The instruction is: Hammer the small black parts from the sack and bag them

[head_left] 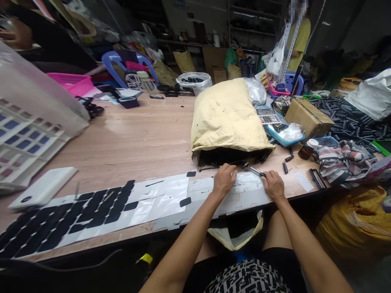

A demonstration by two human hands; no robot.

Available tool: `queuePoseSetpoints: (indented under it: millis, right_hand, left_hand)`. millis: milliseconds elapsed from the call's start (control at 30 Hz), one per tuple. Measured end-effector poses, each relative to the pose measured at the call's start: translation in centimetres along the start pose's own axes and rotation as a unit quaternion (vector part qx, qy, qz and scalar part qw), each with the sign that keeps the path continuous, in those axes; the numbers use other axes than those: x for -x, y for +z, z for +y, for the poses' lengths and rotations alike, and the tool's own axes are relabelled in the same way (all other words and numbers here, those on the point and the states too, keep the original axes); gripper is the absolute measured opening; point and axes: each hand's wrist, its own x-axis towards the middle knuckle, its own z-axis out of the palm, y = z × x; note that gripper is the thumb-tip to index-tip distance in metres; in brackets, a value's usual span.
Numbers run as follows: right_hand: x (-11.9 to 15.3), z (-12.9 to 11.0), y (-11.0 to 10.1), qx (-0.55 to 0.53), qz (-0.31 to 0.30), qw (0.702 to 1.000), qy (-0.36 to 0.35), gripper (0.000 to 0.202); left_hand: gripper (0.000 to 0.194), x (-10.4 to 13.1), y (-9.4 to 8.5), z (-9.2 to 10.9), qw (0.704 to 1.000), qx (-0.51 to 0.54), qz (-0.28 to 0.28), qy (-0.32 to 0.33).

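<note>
My right hand (274,185) is closed around the near end of a slim silver tool with a dark head (255,169); its exact kind is too small to tell. The tool points left, toward the mouth of a yellow woven sack (229,114) lying on the table. Just left of the tool's head, my left hand (224,179) is near the sack's opening with its fingers curled; whatever they hold, if anything, is hidden. Dark contents show inside the sack. Beneath both hands lies a clear-covered white sheet (241,195) along the table edge.
Rows of black rounded pieces (91,207) lie on white sheets at left, beside a white box (45,187) and a plastic crate (24,142). Right are a calculator (267,115), a cardboard box (310,118), striped cloth (342,162) and a heap of black ribbed parts (345,118). An open sack hangs below the edge.
</note>
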Motion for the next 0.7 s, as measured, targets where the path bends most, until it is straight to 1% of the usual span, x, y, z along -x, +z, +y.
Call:
queuePoseSetpoints:
  millis: [67,133,200,300,367,467,533,600,700]
  right_hand:
    - [0.0,0.0,0.0,-0.001,0.002,1.0,-0.003,0.022]
    - [0.1,0.0,0.0,0.0,0.006,1.0,-0.004,0.022]
    - [0.1,0.1,0.1,0.002,0.01,1.0,-0.004,0.022]
    - [0.0,0.2,0.2,0.002,0.011,1.0,-0.002,0.022]
    - [0.0,0.2,0.2,-0.002,0.01,1.0,-0.001,0.023]
    - [-0.1,0.1,0.2,-0.008,0.005,1.0,0.003,0.023]
    - [-0.1,0.0,0.1,-0.01,0.001,1.0,0.008,0.024]
    - [0.0,-0.1,0.0,-0.009,-0.004,1.0,0.013,0.025]
    - [0.0,-0.1,-0.1,-0.007,-0.005,1.0,0.016,0.026]
  left_hand:
    - [0.026,-2.7,1.1,-0.7,0.998,-0.048,-0.026,0.01]
    - [0.026,-4.4,2.0,-0.7,0.994,-0.082,-0.063,0.018]
    - [0.024,-5.4,2.6,-0.4,0.991,-0.099,-0.084,0.016]
    - [0.019,-5.8,2.9,-0.1,0.991,-0.107,-0.084,0.014]
    - [0.017,-5.1,2.6,-0.4,0.991,-0.108,-0.075,0.021]
    - [0.019,-2.8,2.3,-1.7,0.994,-0.092,-0.045,0.036]
    - [0.018,-0.7,2.2,-2.7,0.997,-0.048,-0.034,0.051]
    - [0.016,1.3,2.5,-3.4,0.997,0.006,-0.038,0.068]
    - [0.016,3.2,3.1,-3.8,0.996,0.063,-0.025,0.066]
